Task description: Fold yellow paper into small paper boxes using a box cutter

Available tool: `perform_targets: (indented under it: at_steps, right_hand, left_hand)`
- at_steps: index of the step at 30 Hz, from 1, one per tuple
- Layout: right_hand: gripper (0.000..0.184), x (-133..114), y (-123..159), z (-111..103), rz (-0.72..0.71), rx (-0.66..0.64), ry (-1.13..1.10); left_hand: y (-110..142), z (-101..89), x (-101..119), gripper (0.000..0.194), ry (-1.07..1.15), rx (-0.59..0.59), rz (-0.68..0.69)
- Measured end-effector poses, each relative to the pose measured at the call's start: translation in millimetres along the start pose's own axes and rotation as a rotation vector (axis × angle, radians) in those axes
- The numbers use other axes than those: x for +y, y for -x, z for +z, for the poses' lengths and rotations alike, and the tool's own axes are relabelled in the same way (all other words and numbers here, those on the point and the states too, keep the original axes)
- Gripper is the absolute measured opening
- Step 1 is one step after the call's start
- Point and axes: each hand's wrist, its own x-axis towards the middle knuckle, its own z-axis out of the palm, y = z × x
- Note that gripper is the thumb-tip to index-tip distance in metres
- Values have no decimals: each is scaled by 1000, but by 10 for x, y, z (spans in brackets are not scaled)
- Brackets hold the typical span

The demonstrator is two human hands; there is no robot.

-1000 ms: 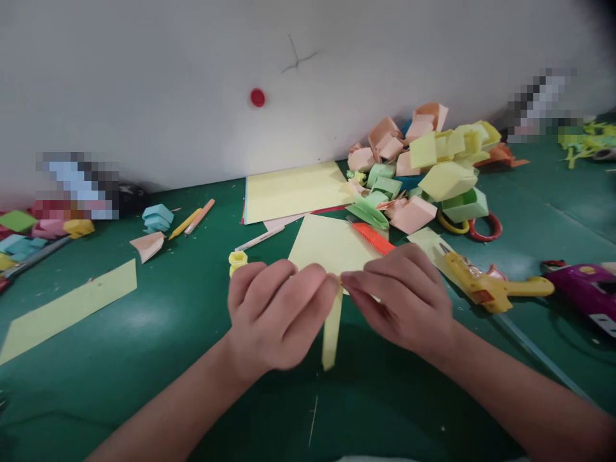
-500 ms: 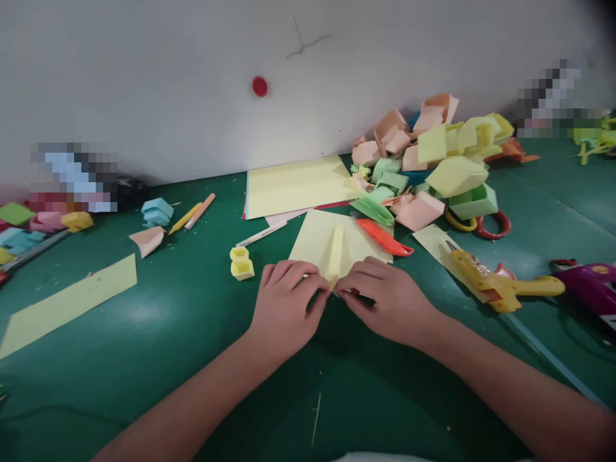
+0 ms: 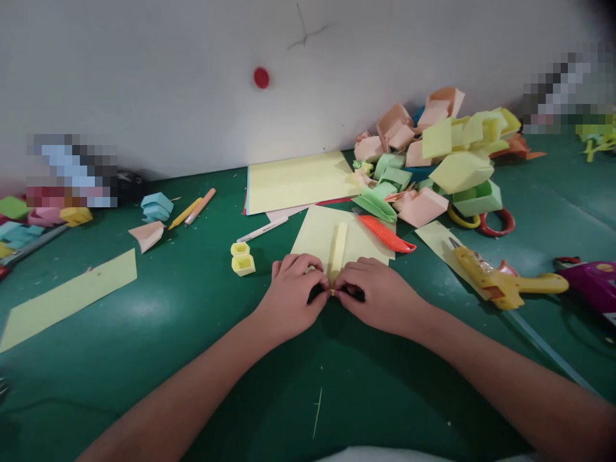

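Both hands meet at the near end of a narrow yellow paper strip (image 3: 339, 247), which runs away from me over a pale yellow sheet (image 3: 310, 237). My left hand (image 3: 296, 292) pinches the strip's near end between thumb and fingers. From the other side my right hand (image 3: 378, 292) pinches the same end, the fingertips of the two hands almost touching. The very end of the strip is mostly covered by the fingers. Left of my left hand stands a small yellow folded paper piece (image 3: 243, 263) with two openings. An orange-red cutter (image 3: 387, 234) lies on the sheet beyond my right hand.
A white pen (image 3: 263, 229) lies behind the folded piece. At the right are a yellow glue gun (image 3: 505, 282), scissors (image 3: 498, 222) and a heap of folded paper pieces (image 3: 433, 154). A paper strip (image 3: 72, 295) lies left, and a paper stack (image 3: 298, 183) rests by the wall.
The hands stay at the strip's near end, still pinching it, with the fingers slightly shifted. The whole view has moved a little.
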Motion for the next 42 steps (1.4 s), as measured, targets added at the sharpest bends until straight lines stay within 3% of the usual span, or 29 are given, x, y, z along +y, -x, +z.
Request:
perform_targets:
  at_steps: [9,20,26,33,42]
  right_hand:
    - [25,8,-38,-19,60,-14,-136]
    - [21,2,-35,8,66,12,-117]
    - [19,27,-20,21,155,85,-199]
    - [13,72,-26,-22,40,57,-194]
    - [10,48,-1,-44,-19,12,-33]
  left_hand:
    - [-56,22,-20,9,14,-19,5]
    - [-43,44,-26,8,16,71,-6]
    - [-23,73,-75,8,-96,140,91]
    - [2,31,-73,20,-382,236,390]
    - [-59,84,-123,12,-458,248,512]
